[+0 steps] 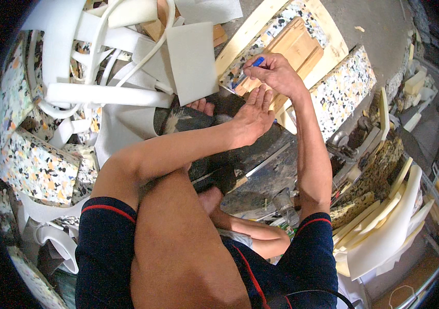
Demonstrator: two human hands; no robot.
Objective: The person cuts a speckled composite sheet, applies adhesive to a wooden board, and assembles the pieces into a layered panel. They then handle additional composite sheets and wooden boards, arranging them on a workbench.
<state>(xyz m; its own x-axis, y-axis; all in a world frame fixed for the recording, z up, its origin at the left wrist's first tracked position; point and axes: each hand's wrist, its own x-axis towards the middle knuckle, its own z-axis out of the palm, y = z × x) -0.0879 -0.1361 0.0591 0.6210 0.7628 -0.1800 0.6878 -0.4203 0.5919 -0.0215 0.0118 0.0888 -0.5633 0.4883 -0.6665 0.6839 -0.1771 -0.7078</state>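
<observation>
My right hand (280, 76) pinches a blue pen (258, 62), its lower end slanting down to the left over the near edge of the work. Beneath it lies a light brown wooden piece (302, 45) with raised strips, resting on a multicoloured speckled foam slab (292, 14). Just below, my left hand (253, 119) is stretched flat, its fingertips against the near end of the wood. What the left palm rests on is partly hidden. A pale wooden board (332, 23) shows around the slab.
White foam sheets (192, 62) and a white foam roll (109, 96) are heaped at the left, beside speckled foam blocks (39, 167). Another speckled slab (344, 88) leans at the right. Lower right stand curved cream foam sheets (384, 219). My bare foot (202, 106) is near the left hand.
</observation>
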